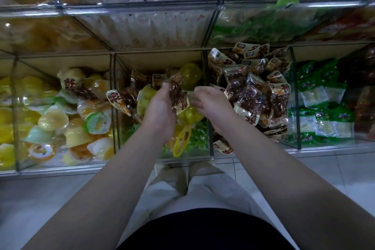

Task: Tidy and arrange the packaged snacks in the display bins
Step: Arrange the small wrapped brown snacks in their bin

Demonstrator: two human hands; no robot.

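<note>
With the left hand [160,107], grips a brown snack packet [178,95], thumb and fingers curled round it. Holds it raised above the middle bin [158,61], over yellow jelly cups [190,73] and a few more brown packets lying mixed among them. Meets the packet's right edge with the fingertips [195,89] of the right hand [213,105]; cannot tell whether pinching or only touching. Just right of that hand, past the clear divider [211,138], a heaped pile of brown packets [253,95] of the same kind. Further right, beyond a second divider [295,87], green packets [316,107] lying in loose rows
</note>
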